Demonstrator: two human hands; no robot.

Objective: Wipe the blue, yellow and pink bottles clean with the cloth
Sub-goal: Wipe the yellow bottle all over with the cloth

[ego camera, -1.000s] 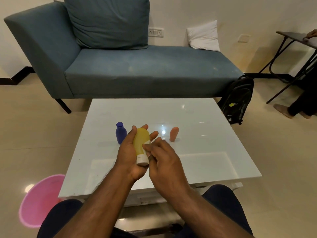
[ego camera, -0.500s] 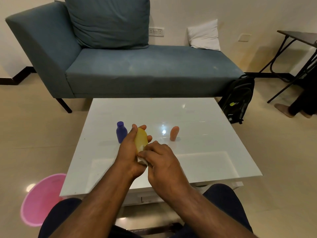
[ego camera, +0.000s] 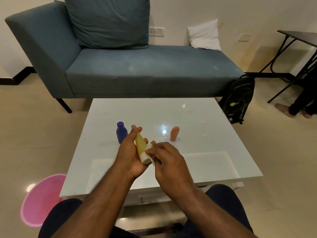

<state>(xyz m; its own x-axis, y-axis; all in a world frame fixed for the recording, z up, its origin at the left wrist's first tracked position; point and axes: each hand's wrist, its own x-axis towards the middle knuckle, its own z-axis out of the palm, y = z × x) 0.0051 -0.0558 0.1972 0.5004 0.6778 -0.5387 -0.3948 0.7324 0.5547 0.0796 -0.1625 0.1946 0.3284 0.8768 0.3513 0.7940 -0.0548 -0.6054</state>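
Left hand [ego camera: 131,152] grips the yellow bottle [ego camera: 141,146]; right hand [ego camera: 164,158] pinches the cloth [ego camera: 149,147] beside it. Rotating the bottle should reach every side.

Living room, cream walls, glossy beige tile floor.
I see a teal chaise sofa [ego camera: 137,66] behind a white glass-topped table [ego camera: 197,121]; ceiling light glares off it.
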